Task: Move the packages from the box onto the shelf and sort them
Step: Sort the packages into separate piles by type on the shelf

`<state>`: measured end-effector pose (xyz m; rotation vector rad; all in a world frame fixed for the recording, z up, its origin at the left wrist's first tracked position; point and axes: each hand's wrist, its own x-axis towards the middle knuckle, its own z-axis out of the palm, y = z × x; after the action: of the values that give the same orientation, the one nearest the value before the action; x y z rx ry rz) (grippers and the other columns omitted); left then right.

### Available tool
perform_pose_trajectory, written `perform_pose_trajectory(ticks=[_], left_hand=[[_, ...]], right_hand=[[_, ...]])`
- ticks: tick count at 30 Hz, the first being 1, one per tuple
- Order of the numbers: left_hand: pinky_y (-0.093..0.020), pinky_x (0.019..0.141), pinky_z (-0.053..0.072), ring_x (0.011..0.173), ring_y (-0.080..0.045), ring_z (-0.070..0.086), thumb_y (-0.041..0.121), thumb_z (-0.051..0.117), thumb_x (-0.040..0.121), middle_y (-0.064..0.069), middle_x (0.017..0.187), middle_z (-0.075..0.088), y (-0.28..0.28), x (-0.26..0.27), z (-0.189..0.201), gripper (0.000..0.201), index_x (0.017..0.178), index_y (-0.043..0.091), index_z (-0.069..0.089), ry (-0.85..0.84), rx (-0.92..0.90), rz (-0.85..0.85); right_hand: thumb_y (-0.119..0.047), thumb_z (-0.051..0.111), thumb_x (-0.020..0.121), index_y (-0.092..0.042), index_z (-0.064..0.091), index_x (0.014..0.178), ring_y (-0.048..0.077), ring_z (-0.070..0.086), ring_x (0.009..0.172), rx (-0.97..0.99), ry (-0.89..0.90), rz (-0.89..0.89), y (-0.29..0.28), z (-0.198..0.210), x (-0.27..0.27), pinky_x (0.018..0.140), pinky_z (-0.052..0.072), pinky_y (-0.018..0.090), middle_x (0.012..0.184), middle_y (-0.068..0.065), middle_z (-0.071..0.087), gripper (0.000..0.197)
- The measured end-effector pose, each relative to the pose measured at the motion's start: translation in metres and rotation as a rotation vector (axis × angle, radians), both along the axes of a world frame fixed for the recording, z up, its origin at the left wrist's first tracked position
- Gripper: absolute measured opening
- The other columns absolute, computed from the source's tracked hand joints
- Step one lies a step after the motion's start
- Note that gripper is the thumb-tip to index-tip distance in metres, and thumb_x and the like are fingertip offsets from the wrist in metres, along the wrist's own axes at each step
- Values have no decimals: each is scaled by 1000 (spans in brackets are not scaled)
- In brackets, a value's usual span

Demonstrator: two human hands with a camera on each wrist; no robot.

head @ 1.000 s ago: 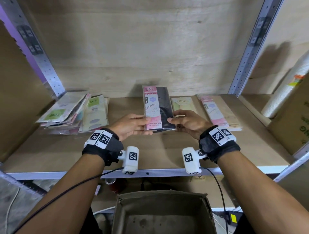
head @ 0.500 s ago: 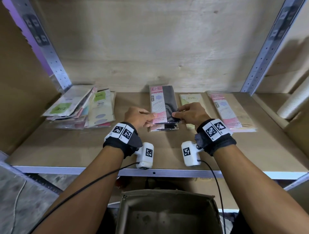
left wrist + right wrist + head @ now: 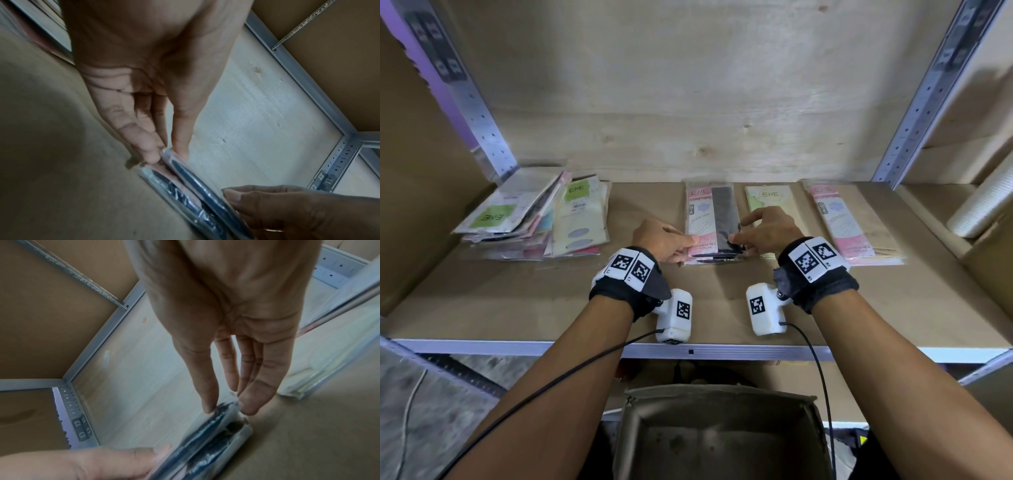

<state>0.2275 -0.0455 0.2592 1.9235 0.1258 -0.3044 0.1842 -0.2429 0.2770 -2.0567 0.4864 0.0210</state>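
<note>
A pink-and-black package (image 3: 710, 219) lies lengthwise at mid-shelf, stacked on a matching package (image 3: 717, 261) whose near end shows beneath it. My left hand (image 3: 685, 245) pinches the top package's near left corner, thumb above and fingers below (image 3: 152, 155). My right hand (image 3: 739, 236) pinches its near right corner. In the left wrist view the two wrapped edges (image 3: 197, 178) sit one above the other. In the right wrist view my thumb and fingers (image 3: 248, 407) close on the top package's end (image 3: 205, 433).
A cream package (image 3: 767, 197) and a pink package (image 3: 842, 222) lie to the right. A loose pile of packages (image 3: 517, 219) sits at the shelf's left end. The cardboard box (image 3: 722, 404) stands below the shelf's front rail (image 3: 859, 353). A white roll (image 3: 983, 202) lies in the right bay.
Both hands have carried the pink-and-black package deeper onto the shelf and lowered it onto the matching package. Their grip on its near corners is unchanged.
</note>
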Motion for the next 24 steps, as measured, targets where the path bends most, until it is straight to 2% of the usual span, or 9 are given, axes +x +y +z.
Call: perform_pose_trajectory(ticks=[3,6,10,13,16,19,21,24], left_hand=[[-19,43,55,49,-11,70,14,87,75,-14,78,74,0,-2,1,26,87,0,69,-1,14,4],[-27,56,62,67,-23,73,13,85,77,-20,91,75,0,-4,4,33,99,-4,70,12,15,11],[-30,60,62,80,-28,75,13,84,78,-22,96,75,0,-7,7,35,104,-5,69,25,7,6],[-26,59,62,71,-24,73,16,84,79,-20,95,75,1,-8,7,34,102,-4,69,18,10,10],[-27,67,63,69,-19,71,25,83,80,-16,91,76,4,-7,7,33,98,2,69,4,28,5],[-22,57,61,65,-14,68,30,81,82,-12,87,74,13,-7,10,34,98,4,66,11,-3,23],[-18,51,58,66,-15,67,30,80,83,-10,84,71,23,-7,13,34,99,4,65,13,-17,35],[-13,42,51,58,-12,64,31,75,88,-6,76,66,43,-7,19,31,100,5,65,-20,-26,62]], right_hand=[[-13,88,70,-4,68,105,23,71,73,10,-1,9,1,0,-1,58,61,29,102,14,68,41],[-12,89,70,-3,69,104,24,73,79,22,-13,28,2,0,-2,69,63,37,102,14,68,40],[-12,88,70,-9,67,91,24,74,80,10,-8,44,2,1,-3,71,63,40,98,13,69,29],[-17,87,73,-12,66,87,24,73,83,-29,-6,39,2,2,-3,75,62,39,96,11,70,25],[-29,81,78,-18,61,88,20,66,88,-166,-52,14,3,3,-2,81,58,34,95,4,65,25],[-35,74,84,-14,61,110,22,63,104,-252,-109,-18,6,7,-1,91,52,32,109,5,65,36],[-34,71,87,-13,60,120,23,61,109,-288,-157,-16,10,12,-1,89,47,29,113,5,65,41],[-29,68,90,-15,63,119,20,64,97,-287,-227,33,23,16,-4,80,45,24,100,2,66,33]])
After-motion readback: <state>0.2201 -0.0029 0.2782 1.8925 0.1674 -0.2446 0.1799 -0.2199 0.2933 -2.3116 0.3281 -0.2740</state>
